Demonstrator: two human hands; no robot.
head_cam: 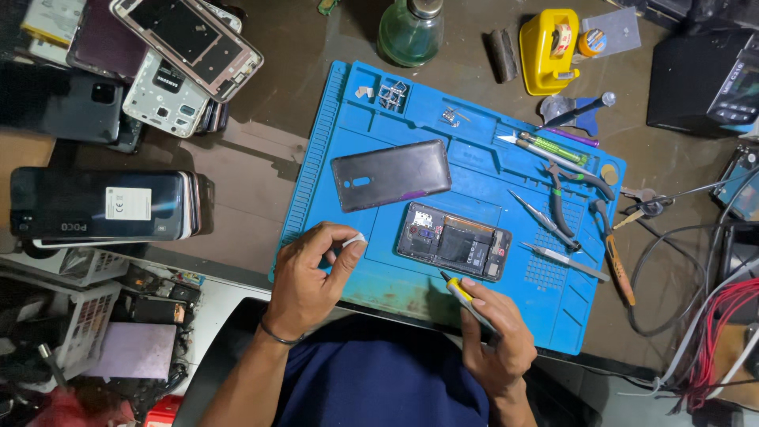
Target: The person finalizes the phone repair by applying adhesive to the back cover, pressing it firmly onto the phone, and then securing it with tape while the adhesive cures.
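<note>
two hands at the near edge of a blue repair mat

the left hand [310,281] rests at the near left corner of the blue mat [332,166], wrist bent and forearm coming up from the lower edge, a dark band around the wrist. its thumb and forefinger are pressed together on a small white scrap [355,238] (what kind of scrap it is cannot be told), the other fingers curled loosely under.

the right hand [496,336] sits lower and to the right, just off the mat's near edge, fingers wrapped around a slim yellow-and-grey tool [461,296]. the tool's dark tip points up and to the left, toward the opened phone [454,241], and stops just short of its near edge.

the opened phone lies flat near the middle of the mat, back removed, dark battery and circuit parts showing inside a thin frame. its long axis runs left to right, tilted slightly down at the right end.

just beyond it lies a dark back cover [391,174] — camera cut-out toward the left, long axis also left to right, tilted slightly up at the right.

to the right on the mat lie tweezers [545,221] and pliers [581,190]. farther off, past the mat's far edge, stand a green glass bottle [409,30] and a yellow container [547,49]. stacked phones [103,205] fill the table's left side.
</note>
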